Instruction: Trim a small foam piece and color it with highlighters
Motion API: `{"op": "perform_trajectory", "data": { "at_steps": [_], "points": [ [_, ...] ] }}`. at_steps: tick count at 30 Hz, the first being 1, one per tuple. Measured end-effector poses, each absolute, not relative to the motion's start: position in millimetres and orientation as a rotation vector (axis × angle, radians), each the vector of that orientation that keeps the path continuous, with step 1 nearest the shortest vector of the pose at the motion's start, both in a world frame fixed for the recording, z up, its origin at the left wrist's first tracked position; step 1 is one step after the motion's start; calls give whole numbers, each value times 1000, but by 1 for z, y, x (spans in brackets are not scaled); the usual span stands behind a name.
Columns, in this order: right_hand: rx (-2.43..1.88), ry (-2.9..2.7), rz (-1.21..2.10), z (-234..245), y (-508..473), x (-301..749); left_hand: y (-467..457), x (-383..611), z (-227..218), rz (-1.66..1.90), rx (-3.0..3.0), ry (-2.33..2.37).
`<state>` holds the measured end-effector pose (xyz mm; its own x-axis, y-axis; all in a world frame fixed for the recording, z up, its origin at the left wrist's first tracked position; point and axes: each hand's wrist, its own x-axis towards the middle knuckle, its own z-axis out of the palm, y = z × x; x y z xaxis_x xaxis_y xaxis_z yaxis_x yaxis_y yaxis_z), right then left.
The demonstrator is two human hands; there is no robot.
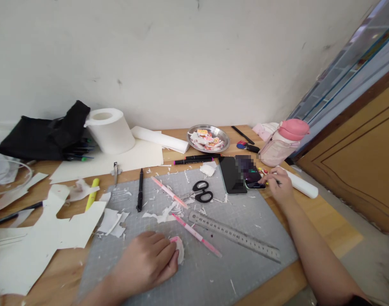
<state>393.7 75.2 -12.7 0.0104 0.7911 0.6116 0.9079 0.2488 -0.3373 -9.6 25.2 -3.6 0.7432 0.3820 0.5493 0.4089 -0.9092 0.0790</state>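
Observation:
My left hand [148,259] rests on the grey cutting mat [251,221] with its fingers curled, pressing a small white and pink paper piece [179,248]. My right hand [277,183] reaches to the mat's far right edge, fingers closed in a pinch round a thin dark pen-like object, its tips touching a phone [250,175] that lies beside a dark tablet [231,174]. Between the hands lie a steel ruler [234,235], two pink pens [197,234] and black-handled scissors [200,191].
A metal dish [224,140] of stickers, a pink bottle [282,142], black markers [196,160], a toilet roll [109,129], a black bag [41,136] and cut white card [38,242] crowd the wooden table. Paper scraps litter the mat. A white roll [304,185] lies at the right edge.

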Motion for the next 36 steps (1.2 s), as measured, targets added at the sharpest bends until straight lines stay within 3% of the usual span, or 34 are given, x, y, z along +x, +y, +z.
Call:
{"op": "perform_trajectory", "data": {
  "at_steps": [36],
  "points": [
    [-1595,-1731,-313,-14,76,387,25,-6,-5,-924,-2861,-671]
  ]
}}
